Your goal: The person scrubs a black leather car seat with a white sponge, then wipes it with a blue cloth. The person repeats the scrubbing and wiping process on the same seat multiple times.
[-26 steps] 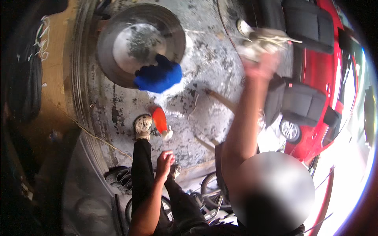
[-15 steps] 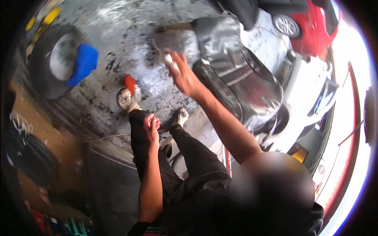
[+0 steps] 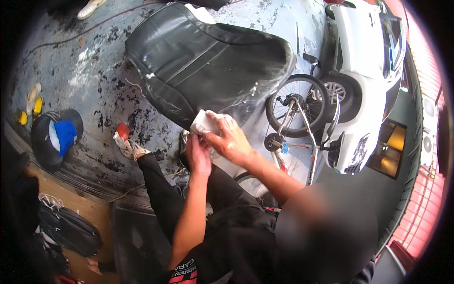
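My two hands meet just before the near edge of a black leather car seat (image 3: 198, 66) lying on the floor. My right hand (image 3: 229, 139) grips a white sponge-like block (image 3: 200, 121) between its thumb and fingers. Just below, my left hand (image 3: 198, 154) is pressed against the block's lower end, its fingers bent and partly covered by the right hand. Whitish smears show on the seat's right end. By my left shoe is an orange-red item (image 3: 123, 130), perhaps a bottle cap; the shoe is close against it.
A black bucket (image 3: 41, 137) with a blue cloth (image 3: 65, 137) over its rim stands at left. On the right are a bicycle (image 3: 308, 132) and a white car (image 3: 362, 52). A black bag (image 3: 71, 229) lies lower left. Another person's shoe (image 3: 90, 8) shows at the top.
My right hand, earlier stretched out over the floor with a white thing in it, has come back to meet my left hand. The view has turned, bringing the bicycle and more of the car into sight.
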Demonstrator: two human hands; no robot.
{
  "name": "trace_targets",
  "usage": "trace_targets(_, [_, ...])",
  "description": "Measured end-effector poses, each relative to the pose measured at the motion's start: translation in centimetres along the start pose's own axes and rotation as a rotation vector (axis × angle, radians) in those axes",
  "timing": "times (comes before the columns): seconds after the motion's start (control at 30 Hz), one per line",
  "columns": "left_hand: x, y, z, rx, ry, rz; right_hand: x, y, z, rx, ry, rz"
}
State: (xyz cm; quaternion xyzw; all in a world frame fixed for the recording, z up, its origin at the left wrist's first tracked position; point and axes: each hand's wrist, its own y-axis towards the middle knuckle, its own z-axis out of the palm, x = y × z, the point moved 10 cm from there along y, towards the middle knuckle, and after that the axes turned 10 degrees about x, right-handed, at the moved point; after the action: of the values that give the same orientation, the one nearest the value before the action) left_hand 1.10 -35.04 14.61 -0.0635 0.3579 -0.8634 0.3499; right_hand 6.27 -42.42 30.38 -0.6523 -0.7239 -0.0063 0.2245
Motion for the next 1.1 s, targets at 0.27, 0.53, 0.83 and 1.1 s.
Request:
trace_targets(0.27, [0.7,-0.5,0.8,-0.071,0.263,0.075,-12.8,-2.7,-8.8,-0.379,-0.323,0.126])
trace_targets(0.53, [-0.6,0.0,4.6,-0.011,0.385,0.217,-19.4,-3.1,-14.7,-0.258,-0.478,0.281])
trace_targets(0.83, [-4.3,-2.3,6.0,0.014,0.478,0.35,-18.5,-2.4,-12.5,-0.156,-0.452,0.179])
trace_targets(1.1, [-2.0,2.3,3.6,0.211,-0.273,0.215,-13.6,0.9,-9.8,0.192,-0.141,-0.146])
